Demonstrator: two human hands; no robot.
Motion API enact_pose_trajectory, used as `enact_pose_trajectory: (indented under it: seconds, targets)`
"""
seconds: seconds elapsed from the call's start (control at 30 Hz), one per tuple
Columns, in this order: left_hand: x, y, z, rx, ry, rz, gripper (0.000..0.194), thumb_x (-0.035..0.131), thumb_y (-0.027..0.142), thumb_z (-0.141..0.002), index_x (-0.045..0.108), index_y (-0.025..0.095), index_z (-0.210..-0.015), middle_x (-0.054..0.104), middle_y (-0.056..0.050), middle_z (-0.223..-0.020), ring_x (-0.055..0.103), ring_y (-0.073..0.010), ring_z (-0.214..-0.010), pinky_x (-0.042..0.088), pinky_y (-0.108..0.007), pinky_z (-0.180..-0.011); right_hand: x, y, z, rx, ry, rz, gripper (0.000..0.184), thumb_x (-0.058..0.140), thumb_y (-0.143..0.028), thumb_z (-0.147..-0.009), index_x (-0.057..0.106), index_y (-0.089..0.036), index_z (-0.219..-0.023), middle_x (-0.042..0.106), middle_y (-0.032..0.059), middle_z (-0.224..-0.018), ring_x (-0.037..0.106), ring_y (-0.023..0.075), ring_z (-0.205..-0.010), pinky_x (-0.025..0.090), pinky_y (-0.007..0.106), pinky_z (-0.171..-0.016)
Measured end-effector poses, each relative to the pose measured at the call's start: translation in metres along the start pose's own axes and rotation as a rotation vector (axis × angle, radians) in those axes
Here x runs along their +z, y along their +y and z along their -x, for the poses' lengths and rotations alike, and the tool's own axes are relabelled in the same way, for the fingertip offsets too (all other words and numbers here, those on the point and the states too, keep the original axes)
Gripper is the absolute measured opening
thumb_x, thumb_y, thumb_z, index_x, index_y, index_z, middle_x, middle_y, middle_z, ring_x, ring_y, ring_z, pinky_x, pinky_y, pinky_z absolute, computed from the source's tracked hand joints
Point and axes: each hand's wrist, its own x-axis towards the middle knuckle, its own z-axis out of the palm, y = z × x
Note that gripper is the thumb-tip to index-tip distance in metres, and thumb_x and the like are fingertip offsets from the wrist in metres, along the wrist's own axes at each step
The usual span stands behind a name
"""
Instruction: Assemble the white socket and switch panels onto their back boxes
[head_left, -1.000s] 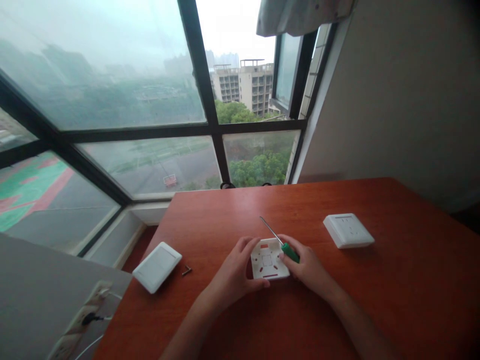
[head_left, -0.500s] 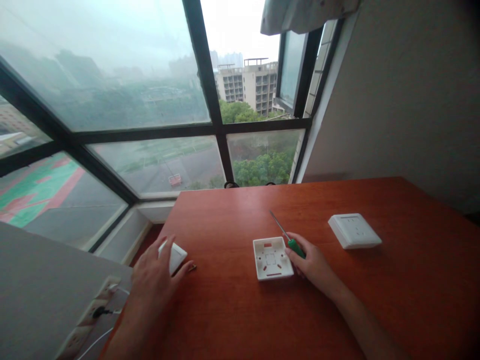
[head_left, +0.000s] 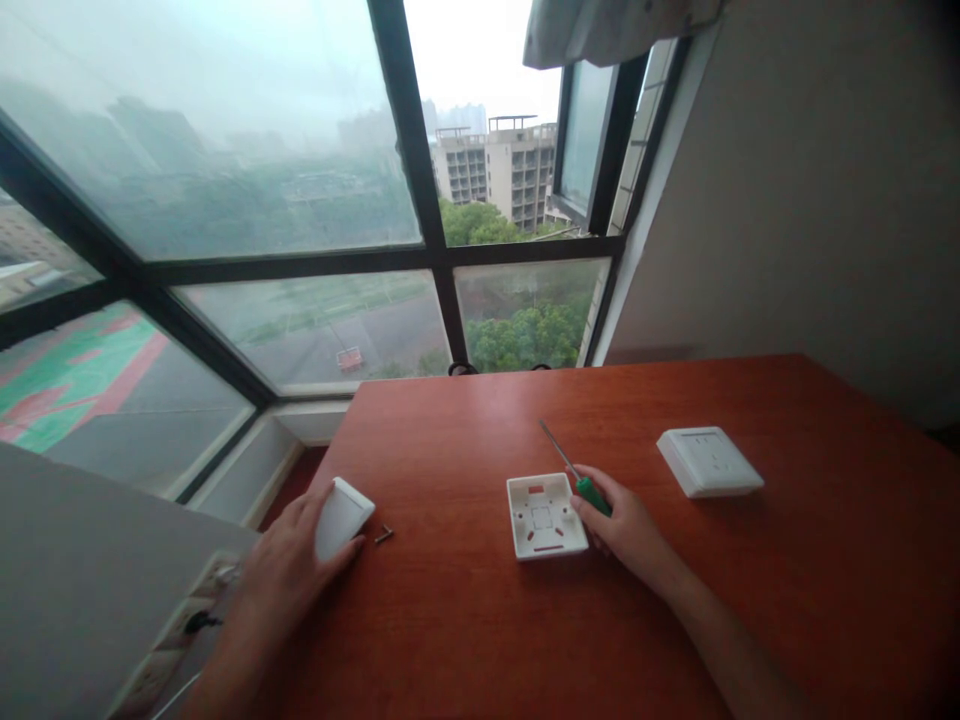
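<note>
My left hand (head_left: 296,545) is at the table's left edge, thumb and fingers closed around the sides of a white socket faceplate (head_left: 345,518). Just right of that plate lie small screws (head_left: 384,534). In my right hand (head_left: 619,520) is a screwdriver with a green handle (head_left: 593,495), its metal shaft pointing up and to the left. A white open mounting box (head_left: 541,520) with slots and holes in its floor rests on the table, and my right fingers touch or nearly touch its right side.
A second white socket (head_left: 711,460), boxed and with its face up, sits at the right on the reddish wooden table (head_left: 465,620). Windows (head_left: 300,265) rise behind the table. At lower left a wall socket strip (head_left: 176,630) has a black plug in it.
My left hand has drawn back to the left and closed around the faceplate, uncovering the screws. My right hand, the screwdriver and the mounting box have stayed in place.
</note>
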Motion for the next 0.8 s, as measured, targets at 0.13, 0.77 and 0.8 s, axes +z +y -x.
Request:
enact_pose_trajectory:
  seconds: [0.13, 0.77, 0.8]
  targets:
    - [-0.002, 0.003, -0.001, -0.012, 0.033, 0.035, 0.066, 0.055, 0.049, -0.08, 0.04, 0.019, -0.136, 0.054, -0.012, -0.131, 0.058, -0.0348, -0.114, 0.047, -0.043, -0.093, 0.0, 0.001, 0.0, 0.0, 0.005, 0.004, 0.051, 0.054, -0.039, -0.086, 0.051, -0.014, -0.13, 0.058, -0.0032, -0.061, 0.049, 0.011, -0.042, 0.04, 0.023, -0.039]
    - [0.014, 0.13, 0.011, 0.501, -0.018, 0.319, 0.077, 0.07, 0.023, -0.065, 0.044, 0.025, -0.137, 0.054, -0.011, -0.131, 0.054, -0.0323, -0.117, 0.045, -0.047, -0.1, -0.001, -0.001, 0.0, -0.082, 0.084, 0.098, 0.046, 0.058, -0.038, -0.081, 0.061, -0.017, -0.122, 0.073, 0.0067, -0.088, 0.068, 0.0225, -0.076, 0.055, 0.034, -0.068]
    - [0.017, 0.132, 0.011, 0.506, -0.028, 0.315, 0.077, 0.071, 0.022, -0.064, 0.044, 0.026, -0.137, 0.054, -0.011, -0.131, 0.053, -0.0326, -0.117, 0.044, -0.047, -0.1, -0.001, -0.002, 0.0, -0.091, 0.088, 0.11, 0.046, 0.058, -0.038, -0.081, 0.062, -0.017, -0.121, 0.073, 0.0073, -0.091, 0.069, 0.0237, -0.081, 0.055, 0.036, -0.073]
